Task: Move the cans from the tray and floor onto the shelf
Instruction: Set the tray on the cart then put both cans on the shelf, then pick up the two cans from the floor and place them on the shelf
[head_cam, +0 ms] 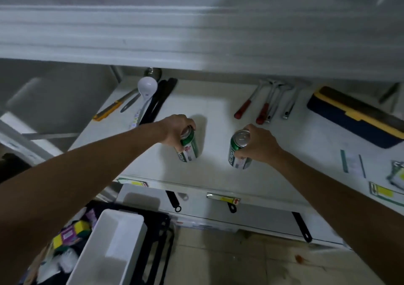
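Note:
Two green cans stand upright on the white shelf point(218, 175). My left hand point(175, 128) grips the top of the left can point(189, 150). My right hand point(260, 144) grips the top and side of the right can point(239, 153). Both cans rest near the middle of the shelf, about a hand's width apart. A white tray point(113, 247) sits low at the bottom left, and nothing is visible in it.
Ladles and spatulas point(146, 94) lie at the shelf's back left. Red-handled tools point(262, 107) lie at the back centre. A blue and yellow box point(354, 118) sits at the right. An upper shelf point(196, 40) overhangs. Packets fill a black crate point(72, 236) on the tiled floor.

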`<state>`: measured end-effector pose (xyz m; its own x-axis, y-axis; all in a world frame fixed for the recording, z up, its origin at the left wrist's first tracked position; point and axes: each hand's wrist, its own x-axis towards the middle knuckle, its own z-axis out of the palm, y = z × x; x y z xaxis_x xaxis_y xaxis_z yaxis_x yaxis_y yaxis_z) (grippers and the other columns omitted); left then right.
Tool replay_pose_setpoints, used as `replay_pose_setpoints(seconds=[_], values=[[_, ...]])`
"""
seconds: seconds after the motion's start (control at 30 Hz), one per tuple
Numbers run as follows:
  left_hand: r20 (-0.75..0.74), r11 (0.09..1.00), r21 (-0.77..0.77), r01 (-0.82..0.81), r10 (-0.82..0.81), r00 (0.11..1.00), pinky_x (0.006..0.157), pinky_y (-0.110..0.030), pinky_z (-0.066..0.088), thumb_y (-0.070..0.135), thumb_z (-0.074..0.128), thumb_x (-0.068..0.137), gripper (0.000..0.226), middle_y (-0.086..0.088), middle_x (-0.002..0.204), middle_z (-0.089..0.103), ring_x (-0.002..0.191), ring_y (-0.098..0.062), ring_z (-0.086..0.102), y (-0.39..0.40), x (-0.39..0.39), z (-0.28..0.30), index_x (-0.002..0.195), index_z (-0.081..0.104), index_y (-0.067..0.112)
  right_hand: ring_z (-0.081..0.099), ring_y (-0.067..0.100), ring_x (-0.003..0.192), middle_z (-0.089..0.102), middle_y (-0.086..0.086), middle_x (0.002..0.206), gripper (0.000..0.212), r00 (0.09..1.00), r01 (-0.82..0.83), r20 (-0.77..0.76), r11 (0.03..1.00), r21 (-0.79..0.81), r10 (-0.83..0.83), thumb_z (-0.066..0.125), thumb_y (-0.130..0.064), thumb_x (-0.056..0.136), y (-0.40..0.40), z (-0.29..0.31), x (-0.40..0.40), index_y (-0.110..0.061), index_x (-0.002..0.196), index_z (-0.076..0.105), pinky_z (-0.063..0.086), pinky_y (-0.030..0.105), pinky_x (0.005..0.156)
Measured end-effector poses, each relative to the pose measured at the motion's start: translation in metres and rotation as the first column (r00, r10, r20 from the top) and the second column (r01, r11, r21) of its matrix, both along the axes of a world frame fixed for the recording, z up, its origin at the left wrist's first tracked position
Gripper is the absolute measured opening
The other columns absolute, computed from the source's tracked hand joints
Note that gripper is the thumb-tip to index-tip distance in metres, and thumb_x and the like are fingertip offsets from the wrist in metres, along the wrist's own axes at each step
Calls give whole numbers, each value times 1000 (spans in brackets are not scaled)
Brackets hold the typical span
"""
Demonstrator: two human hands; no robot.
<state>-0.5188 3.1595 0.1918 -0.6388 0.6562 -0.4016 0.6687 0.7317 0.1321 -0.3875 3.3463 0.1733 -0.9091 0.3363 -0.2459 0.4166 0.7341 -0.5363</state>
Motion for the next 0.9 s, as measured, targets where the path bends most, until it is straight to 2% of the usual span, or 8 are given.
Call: replay_pose_setpoints(seconds=[0.13,0.27,0.4,0.53,0.63,0.7,0.8,0.9], values=[[11,1000,-27,14,-14,1000,95,-35,48,13,77,66,74,-11,126,52,116,-28,52,19,0,-11,133,45,18,57,29,109,60,13,121,63,999,-4,39,1000,-17,4,76,-20,68,14,-11,-1,-7,123,48,44,30,81],[32,998,-56,5,-3,999,92,-33,48,11,77,66,75,-11,126,51,116,-27,51,26,3,-23,133,45,19,55,28,109,59,13,121,63,997,-45,58,999,-20,46,76,-18,68,22,-19,-3,-7,123,49,46,35,86],[36,999,-49,-5,7,999,90,-31,47,9,76,66,75,-10,127,50,117,-27,51,25,3,-28,133,44,19,55,28,110,59,11,122,63,997,-62,42,998,-30,63,75,-15,66,23,-23,-9,-10,124,49,45,34,87],[37,999,-30,-30,32,999,93,-34,48,9,74,70,75,-13,130,47,119,-30,51,25,8,-34,136,39,17,51,31,118,50,13,133,84,991,-129,36,990,-47,131,76,-16,66,22,-26,-8,-18,139,34,44,39,95],[84,984,72,-164,158,984,103,-37,43,19,77,70,86,-13,140,41,127,-31,44,16,17,-27,142,31,18,38,30,134,27,10,152,100,981,-191,-25,982,17,191,78,-24,66,14,-20,-8,-26,147,20,39,43,106],[83,951,152,-270,260,962,108,-36,36,25,80,68,94,-13,146,37,133,-30,39,0,23,-11,144,27,18,27,27,142,20,9,157,100,957,-260,-103,961,96,270,78,-30,67,3,-7,-13,-23,148,19,31,43,113],[40,899,193,-393,393,919,108,-35,33,27,79,70,94,-14,148,35,135,-30,36,-39,36,16,146,24,18,30,26,140,30,11,153,89,878,-406,-225,906,119,423,77,-24,71,-29,19,-26,-14,145,28,26,33,113],[-10,821,225,-525,540,841,105,-34,34,29,78,70,93,-16,146,38,132,-32,40,-91,71,30,146,25,15,42,25,132,38,9,149,81,792,-561,-256,826,56,555,74,-23,74,-85,34,-31,-15,143,32,33,25,102]])
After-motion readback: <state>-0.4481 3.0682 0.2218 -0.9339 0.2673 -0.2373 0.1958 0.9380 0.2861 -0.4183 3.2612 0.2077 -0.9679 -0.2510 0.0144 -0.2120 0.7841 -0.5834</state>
